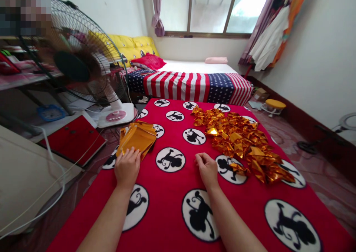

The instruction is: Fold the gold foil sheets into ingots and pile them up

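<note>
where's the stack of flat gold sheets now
In the head view, the stack of gold sheets lies on the red cloth, left of centre, the left hand on its near side and the fan base beyond it.

You can read no words, brand names or numbers anywhere in this view. The pink control panel [115, 115] on the pedestal fan's base [128, 110] has small pale buttons, but any labels there are too fine for you to make out. The hub cap [71, 66] is too blurred to tell you a brand. What you can pick out is pictorial: black monkey roundels [170, 159] on the red cloth [167, 185] (one motif, turned various ways), and a stars-and-stripes print on the bed cover [178, 85].
</note>
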Action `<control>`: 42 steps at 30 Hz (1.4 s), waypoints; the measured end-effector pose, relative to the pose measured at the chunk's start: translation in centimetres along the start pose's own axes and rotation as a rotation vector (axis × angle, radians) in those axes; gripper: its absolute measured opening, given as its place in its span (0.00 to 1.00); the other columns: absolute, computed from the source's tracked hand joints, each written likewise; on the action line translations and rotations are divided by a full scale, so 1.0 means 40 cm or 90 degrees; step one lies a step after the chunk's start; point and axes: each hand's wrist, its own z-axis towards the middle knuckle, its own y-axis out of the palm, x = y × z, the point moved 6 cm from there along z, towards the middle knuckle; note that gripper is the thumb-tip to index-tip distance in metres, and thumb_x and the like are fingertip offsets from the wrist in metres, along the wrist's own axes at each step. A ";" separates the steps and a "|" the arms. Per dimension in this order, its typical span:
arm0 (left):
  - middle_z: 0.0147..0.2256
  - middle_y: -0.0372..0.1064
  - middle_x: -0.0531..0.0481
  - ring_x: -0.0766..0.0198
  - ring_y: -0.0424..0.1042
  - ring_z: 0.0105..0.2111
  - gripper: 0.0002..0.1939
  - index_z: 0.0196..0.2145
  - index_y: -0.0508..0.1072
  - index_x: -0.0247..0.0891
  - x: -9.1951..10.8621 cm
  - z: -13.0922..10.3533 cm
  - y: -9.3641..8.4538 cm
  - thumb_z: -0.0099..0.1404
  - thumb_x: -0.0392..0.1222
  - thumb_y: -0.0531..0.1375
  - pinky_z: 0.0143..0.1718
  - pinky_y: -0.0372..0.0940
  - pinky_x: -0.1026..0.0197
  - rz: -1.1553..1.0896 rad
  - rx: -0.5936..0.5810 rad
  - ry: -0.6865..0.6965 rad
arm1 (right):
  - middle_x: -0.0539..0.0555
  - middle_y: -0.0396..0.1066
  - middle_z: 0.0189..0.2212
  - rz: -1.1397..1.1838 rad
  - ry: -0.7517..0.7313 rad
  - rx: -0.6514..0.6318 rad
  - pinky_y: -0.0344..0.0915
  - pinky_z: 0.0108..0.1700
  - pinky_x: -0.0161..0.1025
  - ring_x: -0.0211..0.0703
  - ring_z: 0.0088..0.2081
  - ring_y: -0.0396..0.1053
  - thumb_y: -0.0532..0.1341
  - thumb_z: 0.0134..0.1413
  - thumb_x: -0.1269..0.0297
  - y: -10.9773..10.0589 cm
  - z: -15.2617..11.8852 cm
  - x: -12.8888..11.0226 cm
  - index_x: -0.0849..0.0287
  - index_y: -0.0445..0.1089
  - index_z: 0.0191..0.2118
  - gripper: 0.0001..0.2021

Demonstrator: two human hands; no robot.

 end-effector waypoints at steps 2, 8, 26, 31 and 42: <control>0.44 0.78 0.41 0.52 0.76 0.43 0.14 0.40 0.78 0.35 -0.003 -0.001 -0.010 0.68 0.41 0.53 0.51 0.62 0.51 -0.025 0.028 0.000 | 0.50 0.72 0.21 0.002 0.004 0.001 0.59 0.30 0.36 0.42 0.24 0.67 0.56 0.59 0.49 0.000 -0.001 -0.001 0.57 0.70 0.28 0.18; 0.35 0.79 0.47 0.56 0.76 0.35 0.09 0.34 0.78 0.39 -0.029 -0.005 -0.024 0.65 0.42 0.58 0.39 0.64 0.58 -0.060 0.068 -0.054 | 0.51 0.72 0.21 0.004 0.002 -0.002 0.59 0.30 0.36 0.42 0.24 0.67 0.56 0.59 0.49 0.001 -0.001 0.002 0.57 0.70 0.28 0.17; 0.37 0.79 0.45 0.56 0.77 0.37 0.10 0.35 0.79 0.38 -0.038 0.033 -0.114 0.64 0.44 0.59 0.40 0.66 0.58 -0.180 0.154 -0.102 | 0.50 0.72 0.21 0.000 -0.008 -0.001 0.59 0.30 0.36 0.41 0.24 0.68 0.56 0.59 0.50 0.000 -0.003 -0.001 0.56 0.70 0.27 0.17; 0.31 0.77 0.47 0.59 0.75 0.31 0.13 0.34 0.78 0.36 0.010 0.073 -0.177 0.58 0.49 0.65 0.35 0.67 0.59 -0.354 0.212 -0.288 | 0.51 0.72 0.22 0.009 -0.001 -0.004 0.61 0.31 0.36 0.42 0.25 0.68 0.56 0.58 0.49 0.000 0.000 0.007 0.56 0.70 0.28 0.17; 0.35 0.77 0.46 0.59 0.77 0.36 0.20 0.40 0.72 0.36 0.340 -0.059 0.117 0.50 0.44 0.69 0.39 0.72 0.58 -1.197 -0.219 -0.733 | 0.60 0.53 0.64 0.104 -0.125 0.069 0.71 0.44 0.44 0.50 0.55 0.65 0.62 0.50 0.69 -0.019 -0.036 -0.033 0.49 0.48 0.66 0.39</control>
